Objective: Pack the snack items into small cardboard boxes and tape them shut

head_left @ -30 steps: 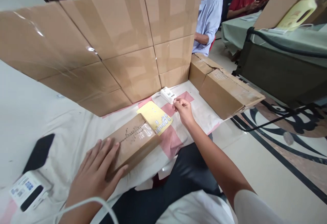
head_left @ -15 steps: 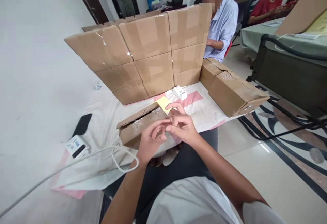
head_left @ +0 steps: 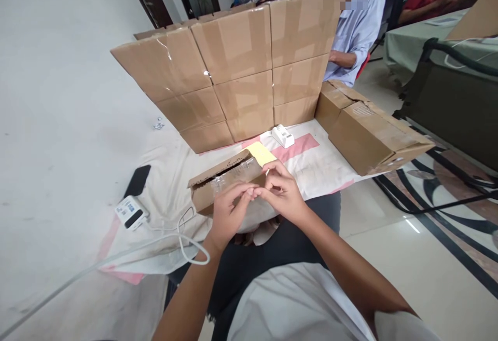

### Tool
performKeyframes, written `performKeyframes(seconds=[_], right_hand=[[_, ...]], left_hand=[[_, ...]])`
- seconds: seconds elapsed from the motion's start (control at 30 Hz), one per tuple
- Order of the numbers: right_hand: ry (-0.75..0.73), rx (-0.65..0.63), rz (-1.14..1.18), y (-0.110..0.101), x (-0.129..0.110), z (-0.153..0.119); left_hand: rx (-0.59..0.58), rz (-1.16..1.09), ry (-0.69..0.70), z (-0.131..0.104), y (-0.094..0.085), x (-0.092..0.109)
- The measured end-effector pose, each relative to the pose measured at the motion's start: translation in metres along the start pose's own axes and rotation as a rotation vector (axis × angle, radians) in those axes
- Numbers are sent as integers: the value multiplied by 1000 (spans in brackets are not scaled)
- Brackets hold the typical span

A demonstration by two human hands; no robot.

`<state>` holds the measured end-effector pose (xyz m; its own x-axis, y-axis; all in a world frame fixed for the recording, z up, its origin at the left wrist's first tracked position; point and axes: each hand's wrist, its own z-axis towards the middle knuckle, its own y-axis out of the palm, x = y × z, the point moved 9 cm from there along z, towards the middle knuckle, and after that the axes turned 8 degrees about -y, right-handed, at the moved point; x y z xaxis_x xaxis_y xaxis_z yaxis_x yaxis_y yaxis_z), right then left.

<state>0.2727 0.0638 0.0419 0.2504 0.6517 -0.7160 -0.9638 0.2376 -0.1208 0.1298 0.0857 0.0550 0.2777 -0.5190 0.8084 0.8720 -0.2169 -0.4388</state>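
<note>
My left hand (head_left: 230,211) and my right hand (head_left: 283,191) meet fingertip to fingertip in front of a low cardboard box (head_left: 203,194). The left thumb and fingers are pinched together, and whatever is between them is too small to name. My right hand is also closed, its thumb tip against the left fingertips. A tiny pale bit shows by its curled index finger. Just beyond the right hand lies a yellow sheet (head_left: 260,151), partly covered by the box and fingers.
A tall cardboard panel (head_left: 243,86) stands at the back; a long carton (head_left: 365,133) borders the right side. A white device (head_left: 283,136) sits before the panel. At left are a black phone (head_left: 138,180), a white box with a dark display (head_left: 130,212) and a looped cable (head_left: 194,242). Two people sit beyond.
The fingers of my left hand have closed into a pinch, and the fingertips of both hands now meet a little lower. The whole view has shifted slightly.
</note>
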Motion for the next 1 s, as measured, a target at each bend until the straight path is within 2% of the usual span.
performKeyframes(seconds=[0.1, 0.2, 0.27, 0.3, 0.37, 0.47, 0.57, 0.7, 0.8, 1.0], right_hand=[[146, -18, -179, -2, 15, -5], [294, -8, -411, -17, 37, -10], [316, 3, -523, -30, 46, -9], [289, -10, -541, -33, 48, -6], [155, -96, -535, -28, 46, 6], [-57, -302, -553, -3, 39, 24], [-51, -406, -617, 14, 51, 35], [76, -397, -605, 20, 73, 37], [110, -356, -541, 18, 79, 32], [139, -332, -447, 13, 83, 26]], left_hand=[[115, 70, 30, 2, -5, 3], [352, 62, 18, 6, -34, 7], [428, 69, -34, 15, -54, 7], [399, 96, -59, 23, -58, 7], [238, 160, -105, 44, -57, 4], [-14, 176, -194, 69, -46, -8], [-204, 162, -256, 85, -28, -23], [-319, 177, -277, 98, -10, -39], [-392, 192, -298, 101, 1, -53], [-388, 367, -339, 101, 7, -76]])
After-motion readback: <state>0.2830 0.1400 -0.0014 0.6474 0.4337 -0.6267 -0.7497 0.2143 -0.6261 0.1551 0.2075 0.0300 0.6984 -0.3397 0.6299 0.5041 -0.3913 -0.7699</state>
